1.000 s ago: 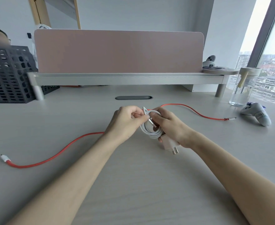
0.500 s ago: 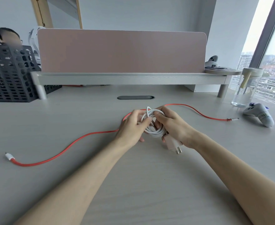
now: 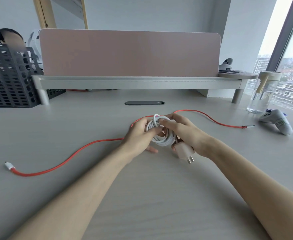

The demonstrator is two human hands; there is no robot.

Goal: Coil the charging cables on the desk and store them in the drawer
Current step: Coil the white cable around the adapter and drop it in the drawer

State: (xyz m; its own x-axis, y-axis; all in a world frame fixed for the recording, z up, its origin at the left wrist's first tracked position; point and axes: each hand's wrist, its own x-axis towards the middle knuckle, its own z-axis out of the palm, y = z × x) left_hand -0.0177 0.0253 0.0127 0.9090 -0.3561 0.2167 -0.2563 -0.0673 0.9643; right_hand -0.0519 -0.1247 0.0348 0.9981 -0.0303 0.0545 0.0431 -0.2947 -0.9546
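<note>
Both left hand (image 3: 138,134), right hand (image 3: 185,134) fingers (image 3: 166,122) clasp white coil (image 3: 164,142), hiding red cable (image 3: 73,155) middle.

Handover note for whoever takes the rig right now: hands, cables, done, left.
Left hand: grips the white cable coil.
Right hand: pinches a loop at the coil's top; charger brick below its palm.
Red cable: uncoiled, lying across the desk, running behind the hands.
Done: white cable nearly coiled.
Left: secure it, coil the red one, put both in the drawer, not in view.
</note>
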